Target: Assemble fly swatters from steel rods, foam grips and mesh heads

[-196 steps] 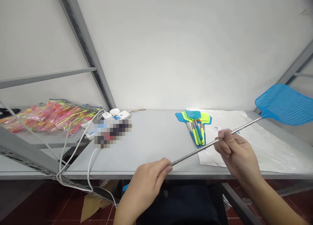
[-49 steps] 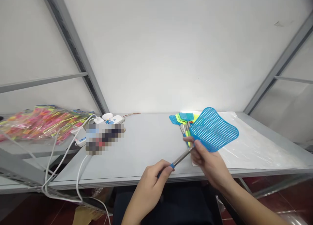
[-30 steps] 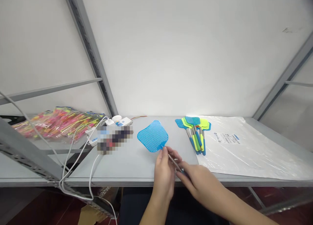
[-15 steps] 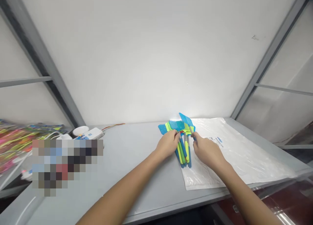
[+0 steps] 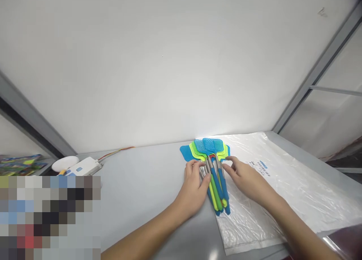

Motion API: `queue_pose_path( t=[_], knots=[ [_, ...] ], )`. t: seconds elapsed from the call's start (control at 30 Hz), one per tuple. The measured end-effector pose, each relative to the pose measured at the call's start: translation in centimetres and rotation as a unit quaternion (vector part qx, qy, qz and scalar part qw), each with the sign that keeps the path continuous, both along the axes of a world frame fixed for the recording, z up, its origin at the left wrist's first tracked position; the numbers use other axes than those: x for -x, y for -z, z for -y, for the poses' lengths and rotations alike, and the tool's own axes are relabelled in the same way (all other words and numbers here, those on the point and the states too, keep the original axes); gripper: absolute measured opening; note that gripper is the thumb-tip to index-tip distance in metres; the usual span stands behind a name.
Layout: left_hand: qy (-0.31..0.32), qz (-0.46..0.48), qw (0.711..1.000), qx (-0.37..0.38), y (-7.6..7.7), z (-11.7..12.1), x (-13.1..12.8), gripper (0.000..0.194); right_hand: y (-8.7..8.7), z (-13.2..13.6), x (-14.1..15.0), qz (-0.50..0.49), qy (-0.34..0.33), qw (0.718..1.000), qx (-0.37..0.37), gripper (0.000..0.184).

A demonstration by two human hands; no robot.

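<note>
Several fly swatters lie in a fanned pile, with blue, yellow-green and green mesh heads toward the wall. Their metal shafts converge toward blue, green and yellow grips that point at me. My left hand rests against the pile's left side, fingers apart, its thumb by the grips. On the other side, my right hand is held with thumb and fingers apart beside the shafts of the rightmost blue swatter. The lower swatters are partly hidden by those on top.
A large white plastic bag with a printed label lies flat under and right of the pile. On the grey table, a white power strip and a round white object sit left, beside thin coloured wires. A pixelated area covers the lower left.
The blue swatter my right hand held up now lies on the pile, released. My left hand has loosened its closed grip and spread along the pile's left side. The view has shifted.
</note>
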State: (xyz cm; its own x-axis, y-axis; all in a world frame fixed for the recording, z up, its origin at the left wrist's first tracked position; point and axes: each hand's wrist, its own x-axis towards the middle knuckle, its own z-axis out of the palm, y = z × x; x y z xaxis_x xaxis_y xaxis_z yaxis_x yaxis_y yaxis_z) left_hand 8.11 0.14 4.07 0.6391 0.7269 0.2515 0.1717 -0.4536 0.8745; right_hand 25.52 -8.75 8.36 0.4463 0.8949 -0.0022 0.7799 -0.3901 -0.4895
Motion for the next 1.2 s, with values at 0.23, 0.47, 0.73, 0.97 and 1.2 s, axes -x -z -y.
queue_pose_path(
  t=[0.23,0.47,0.73,0.97,1.2],
  knots=[
    [-0.084,0.040,0.985,0.149,0.1,0.2,-1.5,0.043,1.4,-1.2,-0.5,-0.097,-0.056,0.994,0.007,0.058],
    [-0.090,0.018,0.987,0.133,-0.3,-1.4,-2.5,0.070,0.7,-1.0,1.1,-0.165,-0.105,0.981,-0.008,0.054],
    [-0.027,-0.190,0.981,-0.013,-1.7,-2.9,-2.5,0.082,1.0,-1.1,2.6,-0.226,-0.159,0.961,-0.019,0.049],
    [0.033,-0.321,0.943,-0.079,-2.6,-2.5,-3.6,0.058,5.6,-0.6,1.1,0.006,-0.177,0.977,-0.118,0.045],
    [0.115,-0.392,0.905,-0.120,-3.8,-3.1,-2.4,0.050,6.9,0.9,0.1,0.126,-0.246,0.961,-0.027,0.056]
  ],
)
